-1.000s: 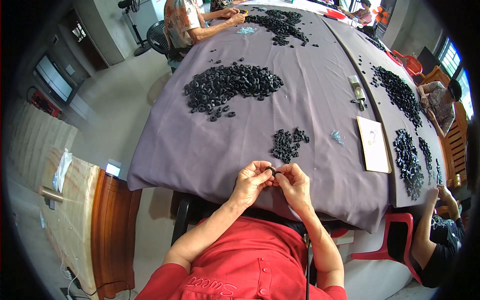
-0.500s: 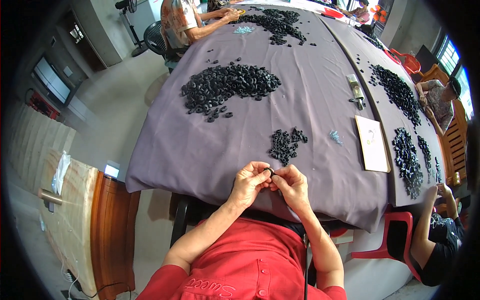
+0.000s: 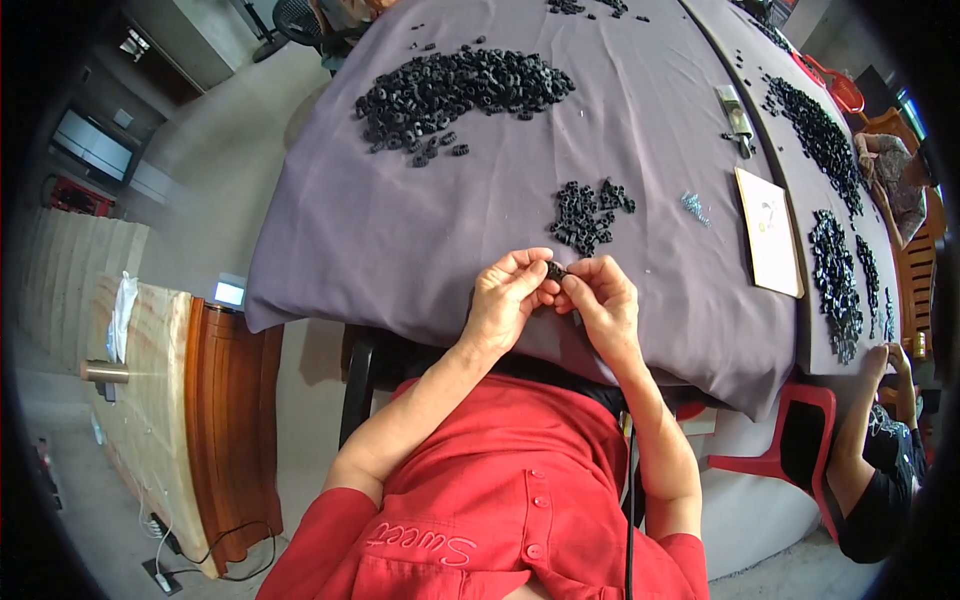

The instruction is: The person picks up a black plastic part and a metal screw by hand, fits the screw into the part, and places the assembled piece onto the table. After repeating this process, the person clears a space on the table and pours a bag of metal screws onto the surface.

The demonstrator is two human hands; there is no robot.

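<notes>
Above the near edge of the cloth-covered table, both hands meet at a small black ridged ring-shaped part [image 3: 556, 271]. My left hand [image 3: 505, 302] pinches it between thumb and fingers. My right hand [image 3: 607, 305] is closed on its other side, thumb and fingertips against it; whether a second tiny piece sits there is hidden. Just beyond my fingers lies a small pile of black plastic pieces [image 3: 580, 222]. Farther off to the left spreads a large heap of black ridged rings [image 3: 455, 90]. Tiny silvery springs [image 3: 695, 208] lie to the right of the small pile.
A grey-purple cloth [image 3: 400, 235] covers the table. On its right are a flat pale board [image 3: 768, 235] and a clear-and-dark tool [image 3: 735, 115]. Another person [image 3: 870, 440] sits by a red chair [image 3: 800, 440] near more black pieces [image 3: 835, 285]. A wooden cabinet [image 3: 232, 430] stands left.
The whole view has tilted, so the table and piles appear higher. Between my fingers the black part has turned, showing more of its ridged side. Both hands keep their pinch.
</notes>
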